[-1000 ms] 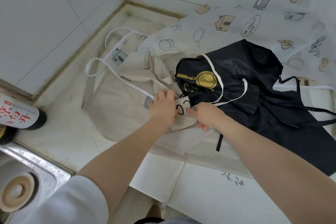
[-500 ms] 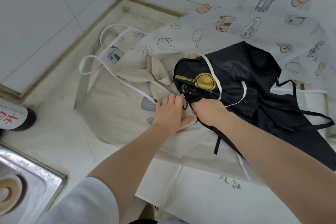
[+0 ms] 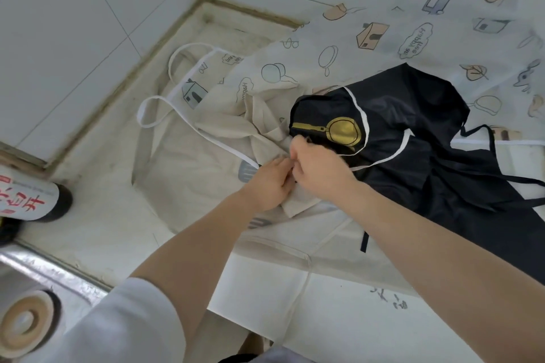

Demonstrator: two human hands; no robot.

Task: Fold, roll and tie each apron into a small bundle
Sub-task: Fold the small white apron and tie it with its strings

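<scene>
Moved: your right hand (image 3: 320,166) has lifted off the fold and now sits knuckle to knuckle with your left hand (image 3: 269,184); the printed patch seen between them earlier is covered.
Patterned apron (image 3: 383,38): biggest item, spread over the counter's far right, top and right edges cut off by the frame.
Black apron (image 3: 427,156): lies on the patterned one, gold pan print up, lower right runs out of frame.
Beige apron (image 3: 200,174): crumpled on the counter (image 3: 97,224), left of the black one, its near corner under both your hands; position unchanged.
Sink (image 3: 56,280): only a corner in view, bottom left.
Bottle (image 3: 32,200): on its side by the wall, mostly cropped, more visible than half a second ago.
Left hand: fingers curled, pinching the beige fabric at the fold.
Right hand: fingers curled tight around something small at the same spot; whether it's beige cloth or a black tie is hidden by the knuckles.
</scene>
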